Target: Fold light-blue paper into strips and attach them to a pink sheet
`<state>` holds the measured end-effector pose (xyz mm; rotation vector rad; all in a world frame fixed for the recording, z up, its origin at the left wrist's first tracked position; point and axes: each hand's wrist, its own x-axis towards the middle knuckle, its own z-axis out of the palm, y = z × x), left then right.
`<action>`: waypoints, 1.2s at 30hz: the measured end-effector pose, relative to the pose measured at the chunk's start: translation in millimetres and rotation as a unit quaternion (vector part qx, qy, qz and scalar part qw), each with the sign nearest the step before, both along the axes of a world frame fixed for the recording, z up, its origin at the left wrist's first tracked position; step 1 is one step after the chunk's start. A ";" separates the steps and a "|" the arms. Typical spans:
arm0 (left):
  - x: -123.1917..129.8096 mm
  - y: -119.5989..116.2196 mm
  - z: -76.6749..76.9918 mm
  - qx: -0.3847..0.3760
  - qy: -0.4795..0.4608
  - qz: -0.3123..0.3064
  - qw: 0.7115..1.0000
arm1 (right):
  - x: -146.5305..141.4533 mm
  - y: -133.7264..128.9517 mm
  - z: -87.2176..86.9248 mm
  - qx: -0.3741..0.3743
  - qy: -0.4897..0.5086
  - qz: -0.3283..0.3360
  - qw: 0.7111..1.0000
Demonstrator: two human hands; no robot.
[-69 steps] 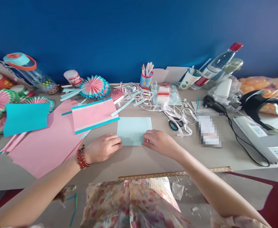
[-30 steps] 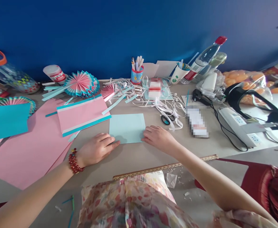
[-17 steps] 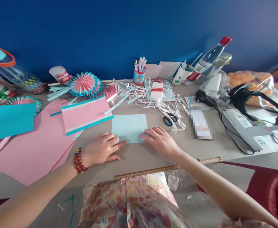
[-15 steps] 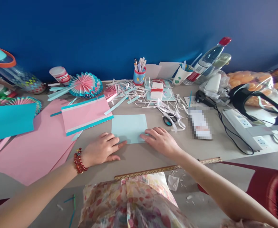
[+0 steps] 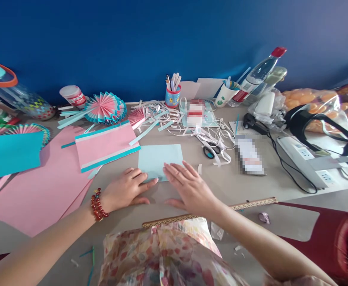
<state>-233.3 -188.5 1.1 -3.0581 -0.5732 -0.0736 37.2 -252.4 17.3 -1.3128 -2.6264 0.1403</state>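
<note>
A pale blue sheet of paper (image 5: 159, 157) lies flat on the table in front of me. My left hand (image 5: 129, 188) rests at its lower left corner, fingers apart, holding nothing. Across the sheet's lower right part lies my right hand (image 5: 188, 188), palm down with fingers spread. Left of the sheet is a pink paper with blue and white edge strips (image 5: 106, 145). Black-handled scissors (image 5: 208, 152) lie to the right among white paper strips.
Large pink sheets (image 5: 39, 186) and a blue sheet (image 5: 11, 155) cover the left. Behind stand a pen cup (image 5: 173, 97), a paper fan (image 5: 105, 108) and a bottle (image 5: 255, 81). A phone (image 5: 250, 155) and power strip (image 5: 306, 163) lie right.
My right hand has moved left onto the pale blue sheet and its fingers now lie over it. A small white scrap shows where that hand was. My left hand has stayed in place.
</note>
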 end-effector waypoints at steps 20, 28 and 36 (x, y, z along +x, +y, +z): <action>-1.3 -1.2 1.6 0.000 0.002 0.010 1.000 | 22.2 -52.7 -10.1 0.028 -0.026 -0.168 0.985; 14.5 -7.1 11.3 0.004 0.031 0.038 0.999 | -7.1 -28.2 -18.9 0.000 -0.008 -0.061 0.998; 23.8 -26.1 19.7 0.023 0.076 0.125 0.989 | -3.9 -29.1 -21.9 0.007 -0.013 -0.061 0.998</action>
